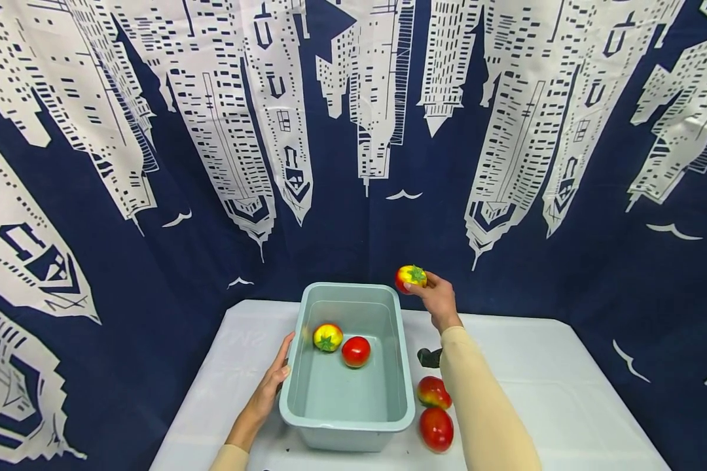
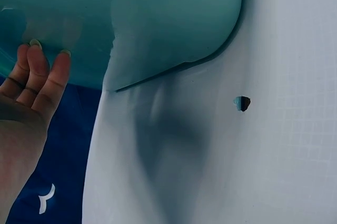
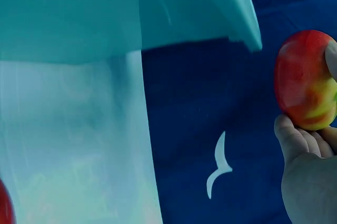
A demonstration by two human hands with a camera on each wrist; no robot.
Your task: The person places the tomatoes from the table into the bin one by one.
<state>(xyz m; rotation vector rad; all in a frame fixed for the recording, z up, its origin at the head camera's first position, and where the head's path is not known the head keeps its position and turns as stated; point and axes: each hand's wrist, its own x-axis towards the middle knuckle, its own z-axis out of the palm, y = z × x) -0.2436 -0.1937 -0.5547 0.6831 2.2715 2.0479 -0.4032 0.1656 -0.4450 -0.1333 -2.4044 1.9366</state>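
My right hand (image 1: 438, 299) pinches a red and yellow tomato (image 1: 411, 279) with a green star-shaped top. It holds it raised just off the far right corner of a pale blue-green plastic bin (image 1: 344, 426). The right wrist view shows the thumb and fingers around the tomato (image 3: 303, 79). Against the bin's left side, my left hand (image 1: 266, 386) rests with fairly straight fingers, their tips (image 2: 63, 60) touching the outer wall in the left wrist view. Inside the bin lie a yellow tomato (image 1: 327, 338) with a green top and a red tomato (image 1: 356, 352).
Right of the bin, a red and yellow fruit (image 1: 433, 392) and a red one (image 1: 436, 429) lie on the white table (image 1: 542, 386). A small black object (image 1: 429, 358) shows beside the right sleeve. Behind hangs a navy cloth (image 1: 353, 242) printed with white buildings.
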